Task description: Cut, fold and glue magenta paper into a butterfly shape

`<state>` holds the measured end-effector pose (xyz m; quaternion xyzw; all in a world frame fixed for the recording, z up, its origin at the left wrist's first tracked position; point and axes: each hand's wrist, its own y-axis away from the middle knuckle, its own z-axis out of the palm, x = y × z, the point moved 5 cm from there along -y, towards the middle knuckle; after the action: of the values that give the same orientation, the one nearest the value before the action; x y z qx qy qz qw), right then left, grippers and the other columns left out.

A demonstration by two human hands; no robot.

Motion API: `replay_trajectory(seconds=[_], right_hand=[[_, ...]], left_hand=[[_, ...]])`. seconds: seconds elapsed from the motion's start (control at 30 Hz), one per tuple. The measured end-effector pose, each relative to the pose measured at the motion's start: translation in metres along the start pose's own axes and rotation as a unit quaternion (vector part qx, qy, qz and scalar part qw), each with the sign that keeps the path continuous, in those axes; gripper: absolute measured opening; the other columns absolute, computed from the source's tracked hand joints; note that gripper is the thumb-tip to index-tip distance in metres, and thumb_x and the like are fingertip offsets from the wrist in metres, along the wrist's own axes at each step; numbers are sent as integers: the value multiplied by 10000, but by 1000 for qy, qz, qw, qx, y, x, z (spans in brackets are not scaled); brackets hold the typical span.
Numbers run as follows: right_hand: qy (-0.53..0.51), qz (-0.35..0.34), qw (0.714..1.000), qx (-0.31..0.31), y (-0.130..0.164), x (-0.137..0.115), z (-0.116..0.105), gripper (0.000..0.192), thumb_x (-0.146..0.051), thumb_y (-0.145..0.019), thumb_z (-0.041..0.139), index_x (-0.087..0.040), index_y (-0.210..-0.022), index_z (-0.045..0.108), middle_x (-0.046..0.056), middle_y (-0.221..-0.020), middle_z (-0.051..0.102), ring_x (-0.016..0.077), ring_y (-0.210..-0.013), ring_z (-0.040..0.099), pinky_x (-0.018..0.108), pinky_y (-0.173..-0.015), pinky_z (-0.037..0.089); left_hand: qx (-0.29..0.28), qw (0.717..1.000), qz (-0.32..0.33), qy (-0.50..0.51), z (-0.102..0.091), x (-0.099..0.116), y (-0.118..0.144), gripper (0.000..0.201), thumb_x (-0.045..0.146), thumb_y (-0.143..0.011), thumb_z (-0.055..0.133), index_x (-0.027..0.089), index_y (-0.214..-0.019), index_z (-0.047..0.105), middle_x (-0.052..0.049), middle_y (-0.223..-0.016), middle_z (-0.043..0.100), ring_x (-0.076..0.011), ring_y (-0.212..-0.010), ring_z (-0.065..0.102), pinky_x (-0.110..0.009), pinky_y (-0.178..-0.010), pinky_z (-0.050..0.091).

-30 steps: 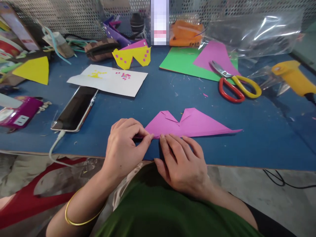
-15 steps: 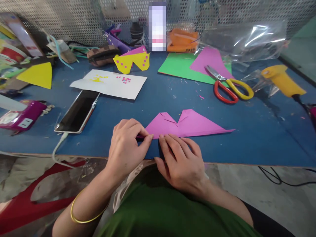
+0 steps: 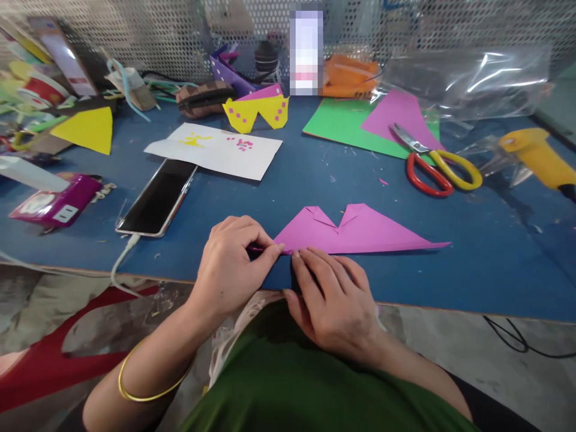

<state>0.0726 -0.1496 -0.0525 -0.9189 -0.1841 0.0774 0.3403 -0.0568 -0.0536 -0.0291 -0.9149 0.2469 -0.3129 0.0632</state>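
Note:
A folded pink paper (image 3: pixel 355 231) with a V-shaped notch in its far edge lies near the table's front edge. Thumb and fingers of my left hand (image 3: pixel 236 261) are closed in a pinch on its near left part, covering that end. My right hand (image 3: pixel 335 294) rests on the near folded edge just beside the left fingertips. Its fingers are stretched forward and slightly bent, with the thumb apart from them. The paper's narrow right tip reaches out past my right hand, untouched.
Scissors (image 3: pixel 432 162) lie partly over pink and green sheets (image 3: pixel 342 126). A yellow glue gun (image 3: pixel 531 153) is at the right. White paper with small cut bits (image 3: pixel 216 153) overlaps a charging phone (image 3: pixel 157 198). A yellow mask-shaped cutout (image 3: pixel 256 113) and purple device (image 3: pixel 63 201) stand leftward.
The camera view has turned slightly left, so the table's things appear further right. Both hands sit slightly further left along the pink paper's near edge; their grip looks the same.

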Motion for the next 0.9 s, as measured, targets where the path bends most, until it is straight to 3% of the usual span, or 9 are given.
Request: replay_trajectory(seconds=[0.53,0.9], right_hand=[[-13,7,1000,-5,2,2,2,370,-291,-988,534,-31,-1200,689,139,-1194,751,234,-1107,687,384,-918,431],[-36,34,997,-51,2,-2,2,416,-315,-1021,473,-57,-1302,640,154,-1228,720,256,-1148,643,419,-1009,375]], left_hand=[[-26,998,19,-57,-3,-1,-3,225,269,-869,636,220,-656,583,1,-755,627,-199,-792,547,-384,-770,409],[9,999,24,-39,-1,-3,2,224,238,-866,664,212,-660,580,-2,-758,630,-197,-817,545,-395,-800,420]])
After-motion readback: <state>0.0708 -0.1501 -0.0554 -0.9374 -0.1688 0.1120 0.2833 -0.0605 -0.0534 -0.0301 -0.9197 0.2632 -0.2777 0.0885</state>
